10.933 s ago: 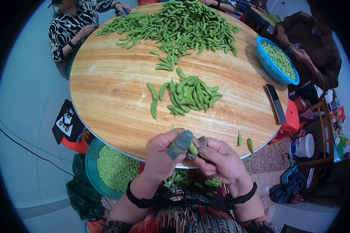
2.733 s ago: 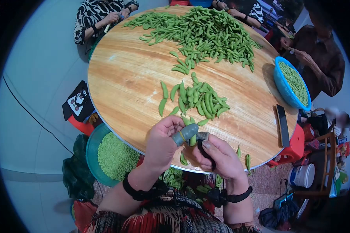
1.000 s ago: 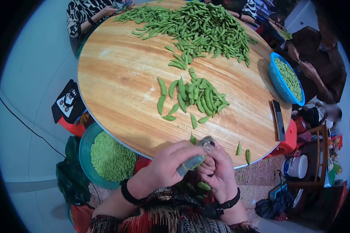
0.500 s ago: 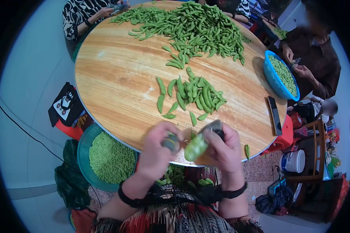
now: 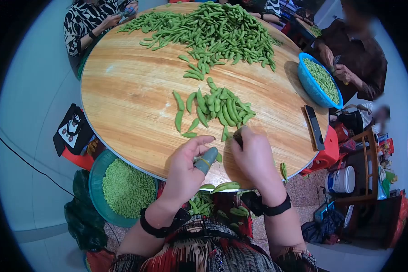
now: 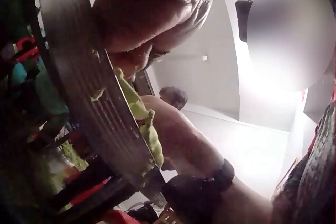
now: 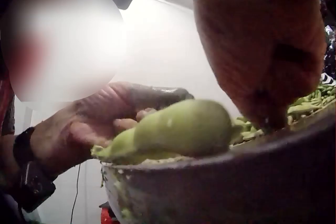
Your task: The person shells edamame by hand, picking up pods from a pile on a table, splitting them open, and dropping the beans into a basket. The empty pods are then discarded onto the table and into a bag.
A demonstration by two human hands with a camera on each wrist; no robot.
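My left hand (image 5: pixel 186 170) hovers over the table's near edge, fingers loosely bent and nothing between them; a grey-green finger cover (image 5: pixel 206 160) with a yellow band sits on its thumb. My right hand (image 5: pixel 255 156) reaches forward, fingertips down at the near side of a small pile of green soybean pods (image 5: pixel 226 106). I cannot tell whether it pinches a pod. A few loose pods lie left of the pile. Between my wrists, a plump pod (image 5: pixel 225 186) lies on the table's rim; it looms large in the right wrist view. Pods (image 6: pixel 152 142) also line the edge in the left wrist view.
A big heap of pods (image 5: pixel 226 34) covers the far side of the round wooden table (image 5: pixel 122 99). A green basket (image 5: pixel 96 190) of shelled beans stands below left. At right are a blue basket (image 5: pixel 309 86) of beans, a phone (image 5: pixel 313 128) and a red stool (image 5: pixel 327 149). Other people sit around.
My hands, together around a pod a second ago, are now apart. The right hand has let go of the pod it held and moved forward to the pile. A pod now lies on the rim.
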